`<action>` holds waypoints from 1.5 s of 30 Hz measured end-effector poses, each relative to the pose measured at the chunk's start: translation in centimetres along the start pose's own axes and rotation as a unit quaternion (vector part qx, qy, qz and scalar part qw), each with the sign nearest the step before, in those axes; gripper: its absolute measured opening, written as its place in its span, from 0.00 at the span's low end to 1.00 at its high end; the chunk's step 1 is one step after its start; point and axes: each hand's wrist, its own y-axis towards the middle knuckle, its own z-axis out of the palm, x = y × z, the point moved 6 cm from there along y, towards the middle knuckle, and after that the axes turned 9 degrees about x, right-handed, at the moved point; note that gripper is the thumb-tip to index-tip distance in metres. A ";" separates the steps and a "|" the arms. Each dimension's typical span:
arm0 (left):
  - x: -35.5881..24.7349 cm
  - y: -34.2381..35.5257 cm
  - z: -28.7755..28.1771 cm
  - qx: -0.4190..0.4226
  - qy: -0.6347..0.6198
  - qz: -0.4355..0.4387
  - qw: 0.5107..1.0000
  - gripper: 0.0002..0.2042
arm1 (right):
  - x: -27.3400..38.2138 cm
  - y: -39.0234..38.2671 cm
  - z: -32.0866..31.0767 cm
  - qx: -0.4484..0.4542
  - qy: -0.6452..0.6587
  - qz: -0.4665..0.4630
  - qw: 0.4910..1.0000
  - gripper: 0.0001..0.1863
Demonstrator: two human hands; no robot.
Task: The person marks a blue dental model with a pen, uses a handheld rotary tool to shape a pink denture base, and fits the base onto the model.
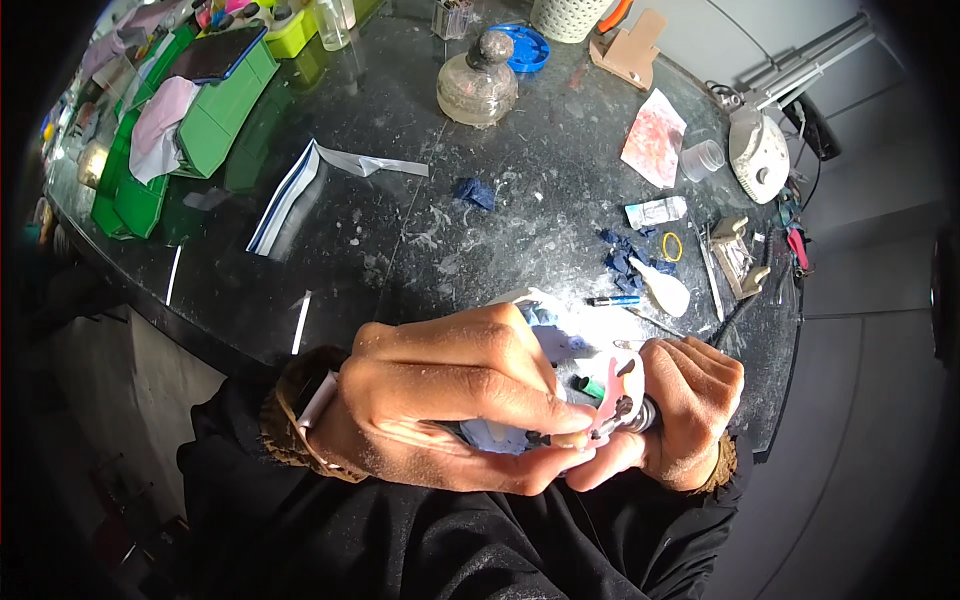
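One pink piece (613,398) in left fingers (558,412) — dark tool (648,413), right fingers (612,461).

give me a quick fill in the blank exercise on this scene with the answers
1. The left hand pinches a piece that is mostly ____.
2. The thin loop on the table is coloured ____.
3. The large bins at the left are coloured ____.

Missing words: pink; yellow; green.
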 end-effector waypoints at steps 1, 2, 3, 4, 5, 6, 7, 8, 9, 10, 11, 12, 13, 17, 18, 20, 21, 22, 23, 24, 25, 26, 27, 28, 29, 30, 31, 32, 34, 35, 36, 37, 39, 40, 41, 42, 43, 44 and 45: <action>0.0 0.0 0.0 0.000 0.001 0.000 1.000 0.15 | 0.0 0.0 0.0 0.001 -0.001 -0.003 1.000 0.34; -0.1 0.0 0.0 -0.001 0.001 0.003 1.000 0.15 | 0.1 0.0 -0.1 0.003 -0.002 -0.006 1.000 0.34; -0.1 0.0 0.0 -0.003 0.001 0.005 1.000 0.15 | 0.1 0.1 -0.1 0.002 -0.001 -0.006 1.000 0.34; -0.1 -0.1 0.0 -0.002 0.001 0.005 1.000 0.15 | 0.1 0.1 -0.1 0.001 -0.001 -0.004 1.000 0.35; -0.1 -0.1 0.0 -0.002 0.002 0.008 1.000 0.14 | 0.1 0.1 -0.1 -0.001 0.000 -0.003 1.000 0.35; -0.1 -0.2 0.0 -0.002 0.004 0.011 1.000 0.14 | 0.0 0.0 -0.1 -0.001 0.000 -0.002 1.000 0.35; 0.0 -0.2 0.0 -0.001 0.003 0.011 1.000 0.14 | 0.0 -0.1 0.1 0.003 -0.016 -0.008 1.000 0.36; 0.0 -0.2 0.0 -0.002 0.009 0.011 1.000 0.14 | 0.0 -0.2 0.2 0.008 -0.032 -0.013 0.999 0.36; 0.0 -0.2 0.0 -0.003 0.015 0.011 1.000 0.14 | -0.1 -0.2 0.3 0.008 -0.032 -0.012 0.999 0.36; -0.1 -0.1 0.0 -0.003 0.015 0.011 1.000 0.14 | -0.1 -0.2 0.1 -0.005 -0.037 -0.012 0.999 0.36; -0.1 -0.1 0.1 -0.005 0.016 0.017 1.000 0.14 | 0.0 -0.3 -0.1 -0.017 -0.042 -0.012 0.999 0.37; -0.2 0.0 0.1 -0.008 0.017 0.023 1.000 0.14 | 0.0 -0.3 -0.2 -0.018 -0.042 -0.012 0.999 0.37; -0.2 -0.1 0.1 -0.009 0.017 0.023 1.000 0.14 | 0.0 -0.3 -0.2 -0.014 -0.038 -0.008 0.999 0.37; -0.2 -0.2 0.0 -0.008 0.019 0.024 0.999 0.13 | -0.1 -0.3 0.1 -0.037 -0.030 -0.009 0.999 0.37; -0.2 -0.3 0.0 -0.009 0.022 0.022 0.999 0.13 | 0.0 -0.3 0.1 -0.038 -0.030 -0.010 0.999 0.37; -0.1 -0.2 0.1 -0.009 0.021 0.019 1.000 0.13 | -0.1 -0.3 0.1 0.000 -0.043 -0.001 0.999 0.37; 0.1 -0.1 0.1 -0.011 0.022 0.014 1.000 0.13 | -0.2 -0.3 0.1 0.000 -0.045 0.000 0.999 0.37; -0.1 -0.1 0.1 -0.012 0.024 0.015 1.000 0.13 | -0.1 -0.3 0.0 -0.012 -0.037 -0.004 0.999 0.37; -0.3 -0.1 0.1 -0.008 0.021 0.016 1.000 0.13 | 0.0 -0.2 -0.2 -0.023 -0.028 -0.008 0.999 0.37; -0.4 0.0 0.1 -0.004 0.019 0.016 1.000 0.13 | 0.1 -0.2 -0.3 -0.024 -0.029 -0.010 0.999 0.37; -0.3 -0.1 0.1 -0.005 0.020 0.017 1.000 0.13 | 0.1 -0.3 -0.1 -0.015 -0.029 -0.012 0.999 0.37; -0.2 -0.3 0.1 -0.008 0.022 0.021 0.999 0.13 | 0.1 -0.3 0.0 -0.007 -0.029 -0.014 0.999 0.37; -0.2 -0.4 0.1 -0.011 0.025 0.025 0.999 0.13 | 0.2 -0.3 0.0 -0.007 -0.030 -0.015 0.999 0.37; -0.2 -0.3 0.1 -0.011 0.024 0.027 0.999 0.13 | 0.2 -0.3 -0.1 -0.003 -0.032 -0.011 0.999 0.37; -0.3 -0.1 0.2 -0.006 0.024 0.025 0.999 0.14 | 0.1 -0.3 -0.1 0.002 -0.033 -0.006 0.999 0.37; -0.2 0.0 0.2 -0.002 0.023 0.023 0.999 0.14 | 0.1 -0.3 -0.1 0.001 -0.035 -0.005 0.999 0.37; -0.3 -0.1 0.2 -0.003 0.025 0.023 0.999 0.14 | 0.2 -0.2 -0.2 -0.003 -0.033 -0.011 0.999 0.36; -0.3 -0.1 0.1 -0.002 0.021 0.021 1.000 0.14 | 0.3 -0.2 -0.2 -0.008 -0.031 -0.016 0.999 0.36; -0.4 -0.1 0.1 -0.001 0.018 0.019 1.000 0.14 | 0.4 -0.2 -0.3 -0.002 -0.036 -0.019 0.999 0.36; -0.5 0.0 0.1 0.001 0.020 0.017 1.000 0.14 | 0.4 -0.3 -0.3 0.003 -0.042 -0.020 0.999 0.36; -0.6 0.0 0.2 0.003 0.022 0.016 1.000 0.14 | 0.4 -0.2 -0.2 0.003 -0.042 -0.020 0.999 0.36; -0.4 0.0 0.1 0.003 0.020 0.016 1.000 0.14 | 0.3 -0.2 -0.2 -0.003 -0.035 -0.017 0.999 0.35; -0.1 -0.1 0.1 0.006 0.014 0.021 1.000 0.13 | 0.2 -0.3 -0.2 -0.008 -0.029 -0.013 0.999 0.35; -0.2 -0.1 0.1 0.005 0.015 0.020 1.000 0.13 | 0.2 -0.3 -0.2 -0.003 -0.031 -0.016 0.999 0.35; -0.2 -0.1 0.1 0.006 0.021 0.021 1.000 0.13 | 0.2 -0.3 -0.1 0.003 -0.033 -0.018 0.999 0.35; -0.3 -0.1 0.1 0.006 0.026 0.021 0.999 0.13 | 0.2 -0.2 0.0 0.003 -0.033 -0.019 0.999 0.35; -0.3 0.0 0.1 0.006 0.025 0.022 0.999 0.13 | 0.2 -0.2 -0.1 -0.004 -0.027 -0.019 0.999 0.35; -0.3 0.1 0.1 0.008 0.022 0.021 1.000 0.13 | 0.3 -0.2 -0.2 -0.011 -0.021 -0.020 1.000 0.35; -0.3 0.1 0.1 0.009 0.019 0.020 1.000 0.13 | 0.3 -0.3 -0.3 -0.011 -0.022 -0.019 1.000 0.35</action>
